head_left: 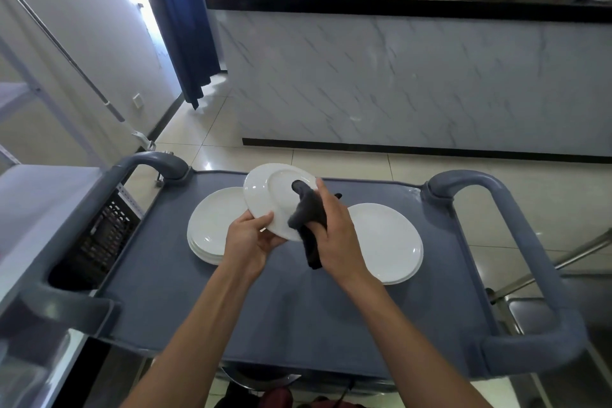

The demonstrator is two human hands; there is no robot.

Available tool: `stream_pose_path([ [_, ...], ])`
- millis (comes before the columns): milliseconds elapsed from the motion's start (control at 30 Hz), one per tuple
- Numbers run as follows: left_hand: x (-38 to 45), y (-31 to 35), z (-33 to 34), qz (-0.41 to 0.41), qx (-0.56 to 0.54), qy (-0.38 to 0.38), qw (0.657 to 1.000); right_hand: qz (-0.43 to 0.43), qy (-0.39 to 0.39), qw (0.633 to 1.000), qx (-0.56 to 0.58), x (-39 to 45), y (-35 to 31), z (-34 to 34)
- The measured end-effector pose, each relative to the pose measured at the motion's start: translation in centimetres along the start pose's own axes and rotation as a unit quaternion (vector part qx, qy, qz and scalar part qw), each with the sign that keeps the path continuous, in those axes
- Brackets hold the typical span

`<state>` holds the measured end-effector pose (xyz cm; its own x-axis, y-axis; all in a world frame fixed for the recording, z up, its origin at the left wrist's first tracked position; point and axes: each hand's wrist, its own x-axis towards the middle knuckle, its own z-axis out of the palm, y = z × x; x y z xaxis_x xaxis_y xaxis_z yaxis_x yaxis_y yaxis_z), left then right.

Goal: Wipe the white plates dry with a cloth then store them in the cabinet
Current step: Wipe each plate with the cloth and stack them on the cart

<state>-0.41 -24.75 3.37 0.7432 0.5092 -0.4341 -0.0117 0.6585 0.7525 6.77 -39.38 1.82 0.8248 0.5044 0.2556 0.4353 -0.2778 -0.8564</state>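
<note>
My left hand (250,238) grips the near rim of a white plate (270,195), held tilted above the grey cart top (265,305), its underside facing me. My right hand (334,228) holds a dark grey cloth (306,215) and presses it against that plate's surface. A stack of white plates (208,228) lies on the cart to the left, partly hidden by the held plate. Another white plate stack (394,242) lies to the right, behind my right wrist.
The cart has raised grey handles at left (149,162) and right (516,209). A marble-fronted counter with a black top (397,76) stands across the tiled floor. A pale shelf unit (29,195) is at the left, a blue curtain (178,16) beyond it.
</note>
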Motion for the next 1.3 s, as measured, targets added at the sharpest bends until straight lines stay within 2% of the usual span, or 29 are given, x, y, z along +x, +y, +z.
stream_pose_path([
  [67,-0.3,0.2,0.3,0.014,0.015,-0.009,1.000,0.012,0.010,1.000,0.022,0.0,-0.5,0.1],
  [133,-0.5,0.5,0.4,0.025,0.026,-0.015,0.999,-0.024,0.020,0.999,0.009,-0.2,-0.7,0.2],
  [333,-0.5,0.9,0.8,0.036,0.013,-0.022,0.999,-0.116,0.029,0.986,-0.117,-0.6,-0.3,1.8],
  [633,-0.3,1.0,0.6,0.041,0.033,-0.024,0.998,-0.095,0.034,0.976,-0.191,-1.7,0.1,2.5],
  [733,-0.4,1.1,0.4,0.044,0.033,-0.035,0.998,-0.072,0.043,0.982,-0.172,-1.6,0.3,2.4],
  [900,-0.6,1.5,0.0,0.045,0.028,-0.055,0.997,0.031,0.072,0.995,-0.054,-0.4,0.8,1.5],
  [1300,-1.0,2.0,-1.5,0.056,0.071,-0.111,0.990,0.100,0.108,0.988,0.048,2.4,0.5,-0.3],
])
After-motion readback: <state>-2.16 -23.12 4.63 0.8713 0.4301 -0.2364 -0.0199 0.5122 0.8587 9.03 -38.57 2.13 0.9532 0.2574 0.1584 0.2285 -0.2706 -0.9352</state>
